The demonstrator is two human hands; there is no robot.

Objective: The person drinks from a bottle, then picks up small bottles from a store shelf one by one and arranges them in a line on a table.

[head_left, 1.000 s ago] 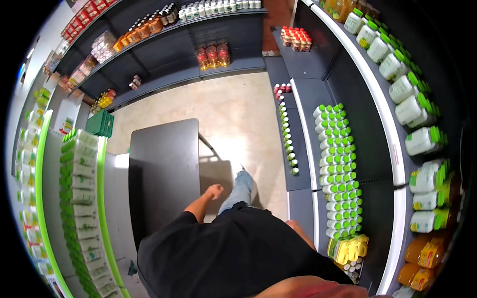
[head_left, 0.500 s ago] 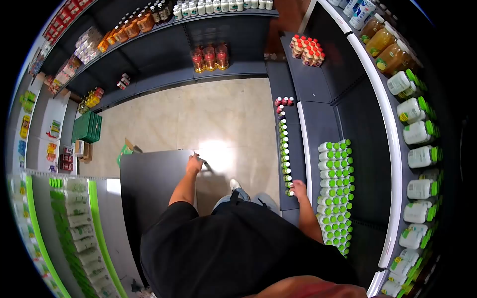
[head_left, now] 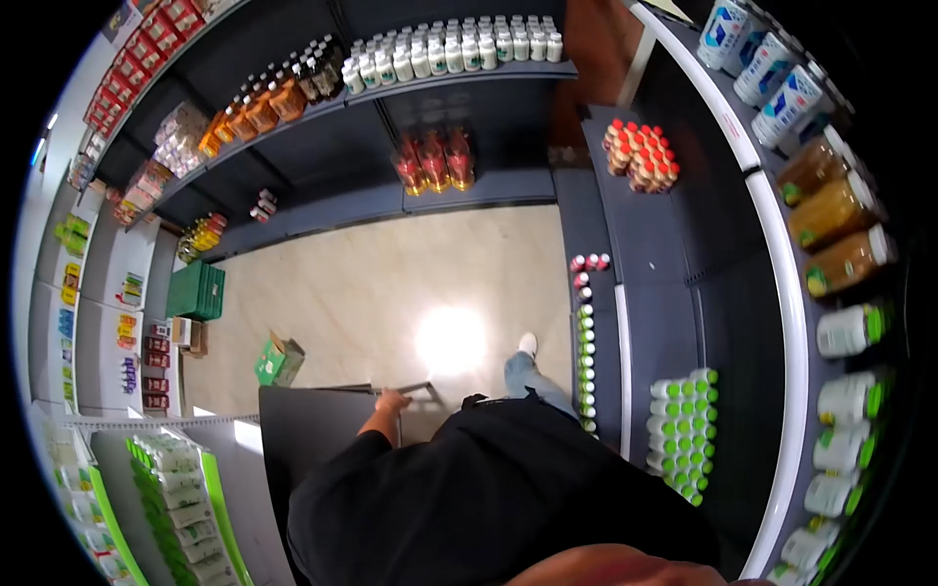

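My left hand [head_left: 393, 401] is at the near right corner of a dark flat-topped table [head_left: 313, 430], its fingers closed over the edge. A thin dark bar [head_left: 418, 388] sticks out just beyond that hand. My right hand is out of sight, hidden by my body in the black shirt. To my right, a row of small bottles with white caps and green labels [head_left: 585, 361] runs along a low dark shelf ledge [head_left: 611, 342]. Several red bottles [head_left: 589, 262] stand at the far end of that row.
White bottles with green caps [head_left: 684, 430] stand in a block on the right shelf. Red-capped bottles [head_left: 640, 156] sit farther back. A green carton [head_left: 279, 359] and green crates [head_left: 196, 290] are on the floor. Shelves with white bottles [head_left: 449, 54] line the back.
The view has shifted, so the shelves appear lower in it. My right hand, earlier at the near end of the small bottle row, has gone out of view. My left hand stays at the table corner.
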